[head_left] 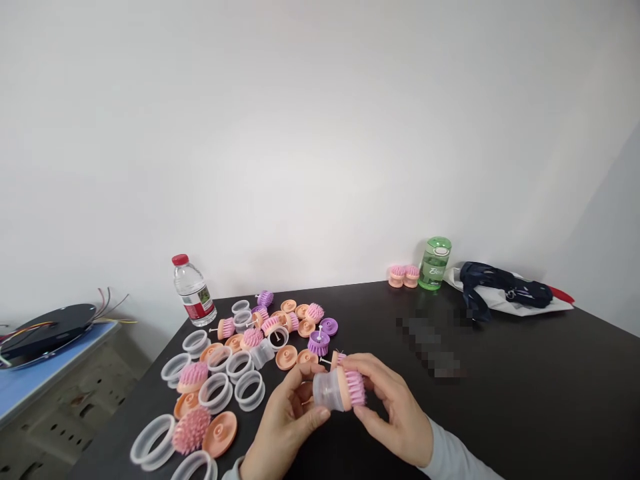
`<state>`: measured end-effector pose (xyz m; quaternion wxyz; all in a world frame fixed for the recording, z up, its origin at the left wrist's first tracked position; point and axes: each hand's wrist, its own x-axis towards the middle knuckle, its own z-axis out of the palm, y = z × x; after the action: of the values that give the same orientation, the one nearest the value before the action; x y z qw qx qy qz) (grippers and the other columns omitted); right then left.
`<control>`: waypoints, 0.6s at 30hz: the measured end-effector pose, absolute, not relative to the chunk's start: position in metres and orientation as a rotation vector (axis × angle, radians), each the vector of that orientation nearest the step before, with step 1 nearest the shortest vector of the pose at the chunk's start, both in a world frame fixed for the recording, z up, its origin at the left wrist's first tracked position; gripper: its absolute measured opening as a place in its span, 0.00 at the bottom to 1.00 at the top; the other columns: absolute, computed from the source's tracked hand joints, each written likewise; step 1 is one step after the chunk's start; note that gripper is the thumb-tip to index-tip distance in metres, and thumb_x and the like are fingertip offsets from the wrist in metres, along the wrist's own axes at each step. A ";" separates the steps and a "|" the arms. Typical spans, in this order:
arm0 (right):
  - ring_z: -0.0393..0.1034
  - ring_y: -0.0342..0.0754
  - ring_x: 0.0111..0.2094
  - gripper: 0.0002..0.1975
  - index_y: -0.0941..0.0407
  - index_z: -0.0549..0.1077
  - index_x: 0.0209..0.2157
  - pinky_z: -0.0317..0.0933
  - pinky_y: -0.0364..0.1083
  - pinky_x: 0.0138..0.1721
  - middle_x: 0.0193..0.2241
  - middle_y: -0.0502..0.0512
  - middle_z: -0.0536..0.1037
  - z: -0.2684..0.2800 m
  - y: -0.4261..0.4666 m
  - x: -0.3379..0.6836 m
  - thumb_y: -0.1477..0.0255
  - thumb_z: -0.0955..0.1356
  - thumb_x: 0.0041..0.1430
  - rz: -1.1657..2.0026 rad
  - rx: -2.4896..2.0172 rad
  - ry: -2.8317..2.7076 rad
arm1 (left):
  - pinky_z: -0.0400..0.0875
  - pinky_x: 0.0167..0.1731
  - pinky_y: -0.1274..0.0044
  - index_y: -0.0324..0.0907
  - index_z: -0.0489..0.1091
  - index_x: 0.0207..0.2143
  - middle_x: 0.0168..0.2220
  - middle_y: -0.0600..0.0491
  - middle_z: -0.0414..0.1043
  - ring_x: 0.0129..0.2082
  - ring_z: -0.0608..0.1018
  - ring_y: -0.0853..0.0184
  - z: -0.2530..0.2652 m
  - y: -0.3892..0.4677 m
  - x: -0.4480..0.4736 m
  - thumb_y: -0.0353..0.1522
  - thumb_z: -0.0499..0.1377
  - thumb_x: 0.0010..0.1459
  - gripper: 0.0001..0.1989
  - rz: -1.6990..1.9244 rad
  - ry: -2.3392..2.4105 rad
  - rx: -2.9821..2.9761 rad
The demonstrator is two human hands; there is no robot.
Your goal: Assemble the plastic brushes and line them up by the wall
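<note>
Both hands grip one brush point(343, 389) over the near edge of the black table point(525, 400). Left hand point(285, 423) pinches its clear cup end, right hand point(395, 413) pinches the pink bristle end. Its long axis lies level, bristles pointing right. Fingers hide part of the body. Left of the brush lie loose clear rings point(249, 390), peach discs point(220, 433) and bristle heads, too jumbled to count. One water bottle point(194, 291) stands behind them. A blurred patch sits right of the brush.

Two bottles stand at twelve o'clock: one clear plastic water bottle with a red cap point(193, 290), one green translucent bottle point(434, 263); two pink round brushes point(404, 275) beside it.
</note>
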<state>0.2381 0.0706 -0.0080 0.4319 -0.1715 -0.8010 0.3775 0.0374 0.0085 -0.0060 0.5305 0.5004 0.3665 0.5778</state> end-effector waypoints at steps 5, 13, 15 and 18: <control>0.68 0.54 0.53 0.22 0.51 0.68 0.55 0.63 0.51 0.55 0.52 0.60 0.71 -0.006 0.069 0.242 0.75 0.70 0.59 0.776 -0.418 -2.063 | 0.69 0.37 0.77 0.46 0.71 0.44 0.37 0.54 0.74 0.35 0.74 0.68 -0.004 0.004 0.041 0.37 0.70 0.51 0.19 1.347 0.919 1.186; 0.71 0.53 0.50 0.17 0.53 0.70 0.53 0.66 0.49 0.52 0.50 0.60 0.73 -0.002 0.071 0.245 0.73 0.69 0.62 0.740 -0.334 -2.085 | 0.73 0.27 0.77 0.41 0.71 0.41 0.33 0.52 0.72 0.30 0.74 0.67 -0.002 0.005 0.045 0.43 0.70 0.48 0.23 1.324 0.927 1.132; 0.72 0.52 0.49 0.17 0.53 0.71 0.52 0.68 0.49 0.51 0.50 0.60 0.74 0.000 0.071 0.245 0.76 0.69 0.62 0.729 -0.301 -2.091 | 0.73 0.25 0.77 0.39 0.71 0.40 0.31 0.50 0.74 0.28 0.76 0.66 -0.003 0.006 0.045 0.46 0.69 0.48 0.24 1.298 0.918 1.141; 0.71 0.52 0.50 0.15 0.54 0.71 0.50 0.68 0.51 0.50 0.49 0.61 0.74 0.002 0.072 0.246 0.80 0.66 0.62 0.701 -0.209 -2.105 | 0.71 0.21 0.79 0.37 0.70 0.39 0.27 0.49 0.76 0.23 0.77 0.67 -0.009 0.005 0.045 0.51 0.66 0.49 0.27 1.244 0.927 1.129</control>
<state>0.2455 0.0721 0.0018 0.4408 -0.0842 -0.8478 0.2824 0.0448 0.0049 -0.0088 0.5742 0.4819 0.3955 0.5307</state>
